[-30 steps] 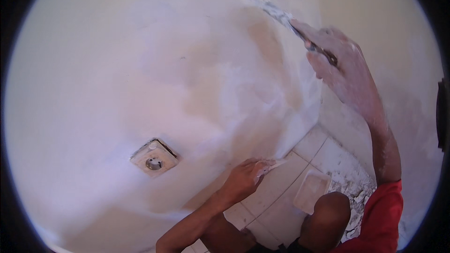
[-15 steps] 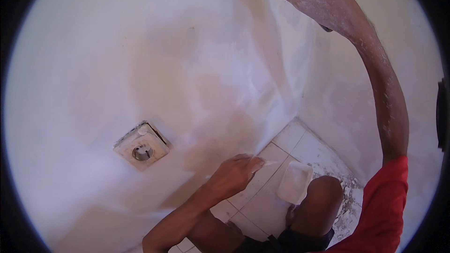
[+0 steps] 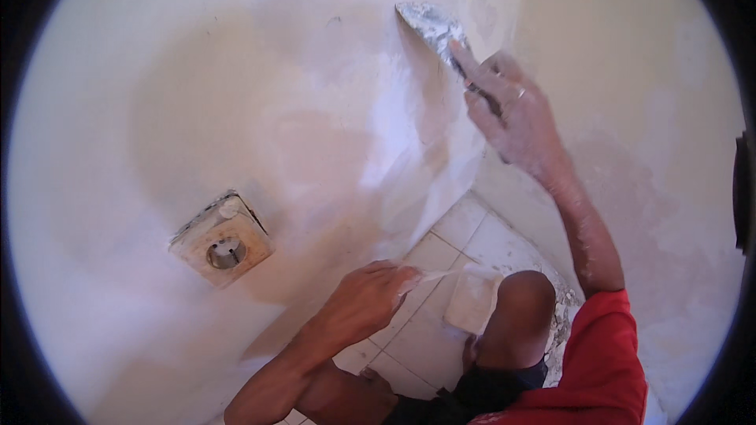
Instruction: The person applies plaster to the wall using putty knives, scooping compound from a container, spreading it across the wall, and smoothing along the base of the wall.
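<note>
My right hand (image 3: 512,118), dusted white, grips the dark handle of a putty knife; its wide, filler-smeared blade (image 3: 433,27) is against the patchy plastered wall (image 3: 299,94) high up, left of the corner, with a shadow below it. My left hand (image 3: 370,299) is closed on a thin pale flat piece (image 3: 437,274), possibly a second scraper coated in white, low down near the wall's foot. Left of that hand, a square wall socket (image 3: 224,252) sits in the wall, its frame smudged and gapped at the top edge.
The adjoining wall (image 3: 654,149) rises on the right. Below are white floor tiles (image 3: 433,260), a pale rectangular tray (image 3: 465,307) beside my right knee (image 3: 524,303), and crumbly white debris (image 3: 561,315) along the right wall's foot. My bent legs are at the bottom.
My right hand and putty knife went up out of the top edge, then came back down and to the left. The view has shifted, with socket and tray appearing further up-left.
</note>
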`<move>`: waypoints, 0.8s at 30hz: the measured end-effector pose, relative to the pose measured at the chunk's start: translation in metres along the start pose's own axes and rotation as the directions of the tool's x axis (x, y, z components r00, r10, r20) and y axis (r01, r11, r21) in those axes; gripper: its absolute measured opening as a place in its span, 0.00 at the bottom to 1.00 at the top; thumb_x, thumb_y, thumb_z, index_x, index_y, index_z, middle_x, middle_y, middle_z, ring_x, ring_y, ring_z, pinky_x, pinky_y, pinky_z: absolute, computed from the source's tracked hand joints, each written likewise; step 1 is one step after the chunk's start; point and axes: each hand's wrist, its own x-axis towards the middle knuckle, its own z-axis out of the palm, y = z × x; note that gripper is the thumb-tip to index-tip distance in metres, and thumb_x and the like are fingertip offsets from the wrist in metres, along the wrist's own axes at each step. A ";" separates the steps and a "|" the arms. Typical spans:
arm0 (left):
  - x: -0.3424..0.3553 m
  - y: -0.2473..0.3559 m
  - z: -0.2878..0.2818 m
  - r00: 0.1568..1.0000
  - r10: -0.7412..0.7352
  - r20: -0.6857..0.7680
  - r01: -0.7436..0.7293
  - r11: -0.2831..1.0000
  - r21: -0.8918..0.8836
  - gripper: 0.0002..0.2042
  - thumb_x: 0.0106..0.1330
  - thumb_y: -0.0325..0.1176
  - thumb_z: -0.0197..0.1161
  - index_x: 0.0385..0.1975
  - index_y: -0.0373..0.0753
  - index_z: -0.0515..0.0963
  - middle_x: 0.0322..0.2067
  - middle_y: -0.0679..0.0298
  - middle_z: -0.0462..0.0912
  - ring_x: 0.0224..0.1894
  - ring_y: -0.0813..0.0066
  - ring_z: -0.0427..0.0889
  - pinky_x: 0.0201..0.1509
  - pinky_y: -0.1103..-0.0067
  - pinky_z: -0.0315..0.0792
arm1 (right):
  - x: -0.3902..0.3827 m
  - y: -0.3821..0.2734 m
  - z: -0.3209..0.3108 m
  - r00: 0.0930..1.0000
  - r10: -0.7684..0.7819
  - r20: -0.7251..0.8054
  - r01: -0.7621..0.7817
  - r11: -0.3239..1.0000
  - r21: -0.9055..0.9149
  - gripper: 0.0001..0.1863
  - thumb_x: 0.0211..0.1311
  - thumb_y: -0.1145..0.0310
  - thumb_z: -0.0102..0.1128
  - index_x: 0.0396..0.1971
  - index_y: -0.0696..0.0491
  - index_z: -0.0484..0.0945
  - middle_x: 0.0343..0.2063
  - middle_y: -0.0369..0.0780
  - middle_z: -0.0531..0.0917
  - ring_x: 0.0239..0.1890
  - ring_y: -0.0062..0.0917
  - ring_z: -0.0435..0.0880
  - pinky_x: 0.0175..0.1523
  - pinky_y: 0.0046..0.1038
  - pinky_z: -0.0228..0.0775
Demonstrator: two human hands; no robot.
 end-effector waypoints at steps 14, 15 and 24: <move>-0.017 0.001 -0.022 0.997 0.043 -0.064 -0.047 0.997 -0.061 0.15 0.59 0.26 0.64 0.47 0.38 0.74 0.42 0.52 0.82 0.48 0.52 0.81 0.53 0.65 0.75 | -0.091 -0.056 0.062 0.960 0.198 0.197 -0.244 0.938 0.246 0.33 0.62 0.74 0.56 0.69 0.50 0.63 0.35 0.46 0.72 0.33 0.38 0.77 0.40 0.37 0.73; -0.017 0.001 -0.022 0.997 0.047 -0.068 -0.051 0.997 -0.062 0.15 0.59 0.26 0.64 0.47 0.38 0.74 0.42 0.52 0.82 0.48 0.52 0.81 0.53 0.65 0.75 | -0.095 -0.056 0.058 0.961 0.196 0.196 -0.241 0.940 0.242 0.33 0.62 0.74 0.56 0.69 0.50 0.63 0.35 0.46 0.72 0.33 0.38 0.77 0.40 0.37 0.73; -0.015 0.011 -0.024 0.997 0.063 -0.043 -0.065 0.997 -0.045 0.13 0.59 0.23 0.60 0.44 0.35 0.73 0.38 0.52 0.83 0.44 0.52 0.82 0.47 0.65 0.76 | 0.038 -0.018 -0.057 0.974 -0.119 -0.195 0.119 0.993 -0.012 0.25 0.64 0.68 0.54 0.63 0.47 0.72 0.30 0.42 0.74 0.31 0.28 0.73 0.39 0.29 0.67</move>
